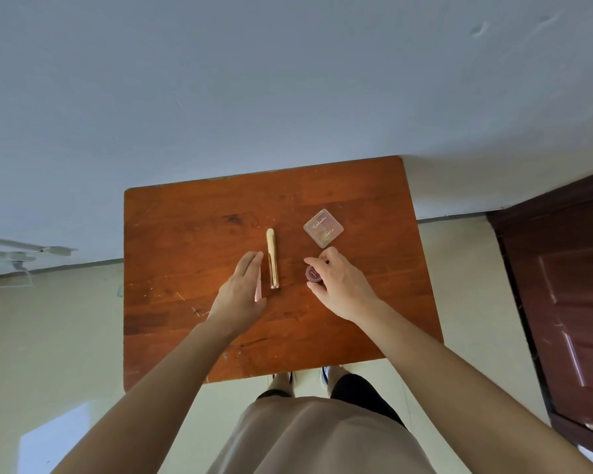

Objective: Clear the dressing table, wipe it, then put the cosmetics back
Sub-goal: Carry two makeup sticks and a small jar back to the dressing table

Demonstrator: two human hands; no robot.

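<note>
Toward the middle of the dressing table (185,234), your right hand (343,289) curls over a small round dark-red pot (313,272), thumb on its near side and fingertips on the far side; whether you are pinching it or only framing it I cannot tell. Your left hand (242,292) is flat and open, fingers straight, its edge lying along a pale pink tube (258,289) that peeks out from under the palm. Just right of it, a gold tube (273,263) lies lengthwise, pointing toward the far edge. A square clear-lidded eyeshadow palette (323,228) sits nearer the far right corner, just beyond your right hand and apart from the pot.

The neat parallel lines and even gaps suggest you are arranging the cosmetics rather than grabbing them, so this reads as either the start of clearing or the final put-back; no cloth is visible to settle it.

Reddish-brown wood, scuffed with pale scratches near the left edge and the near edge, makes up the top. It stands against a plain pale wall, on a light tiled floor, with a dark brown door (569,302) to your right.
</note>
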